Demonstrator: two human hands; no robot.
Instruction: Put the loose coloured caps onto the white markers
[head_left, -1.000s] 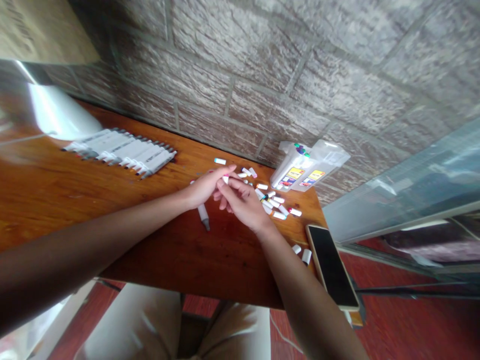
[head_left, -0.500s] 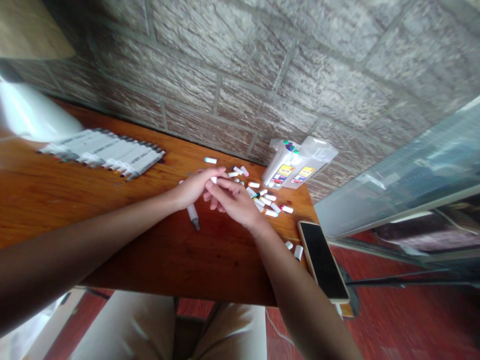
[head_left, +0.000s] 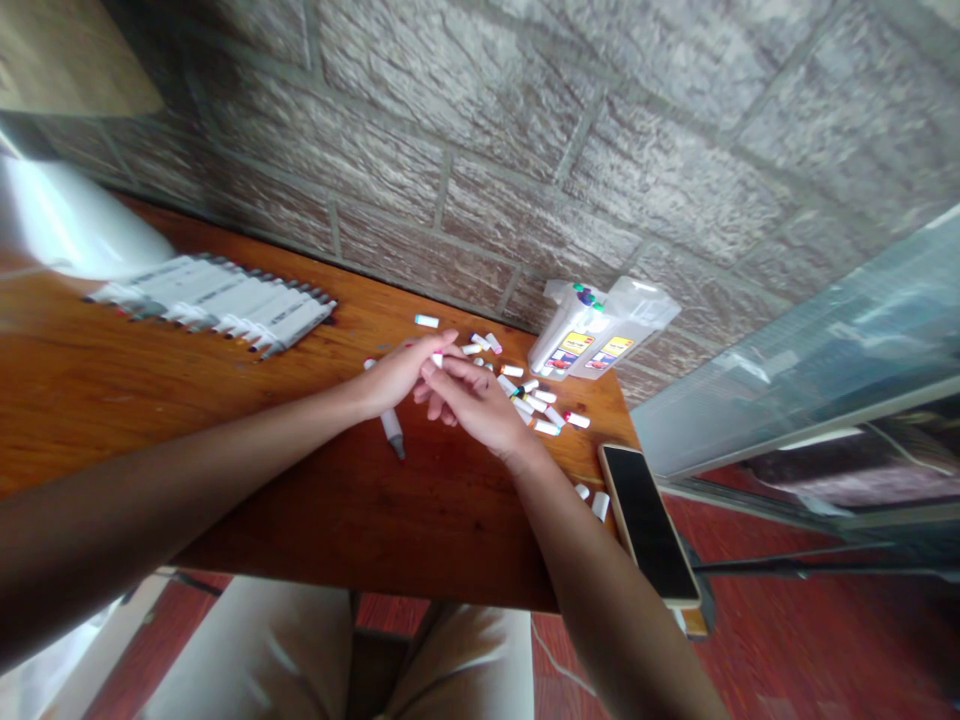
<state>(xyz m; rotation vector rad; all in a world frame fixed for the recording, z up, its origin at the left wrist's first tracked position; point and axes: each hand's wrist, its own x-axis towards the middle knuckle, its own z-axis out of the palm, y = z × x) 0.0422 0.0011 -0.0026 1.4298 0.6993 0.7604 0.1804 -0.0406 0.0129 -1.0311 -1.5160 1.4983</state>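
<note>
My left hand and my right hand meet above the table, fingertips touching and partly overlapping. Pinched at their meeting thumbs is a small white marker cap with a pink end. Both hands are closed around it; several left fingers are hidden behind the right hand. Below my left hand lies a white marker with a grey tip end, its upper part covered by the hand. Just beyond my right hand, several loose white marker caps with coloured ends are scattered.
A row of grey-white markers lies at the left on the wooden table. Near the brick wall stands a clear plastic marker case. A phone rests at the right edge, and a white lamp stands far left.
Both hands stay together in nearly the same place. The pink end of the cap between them shows more clearly now. The whole view has shifted slightly.
</note>
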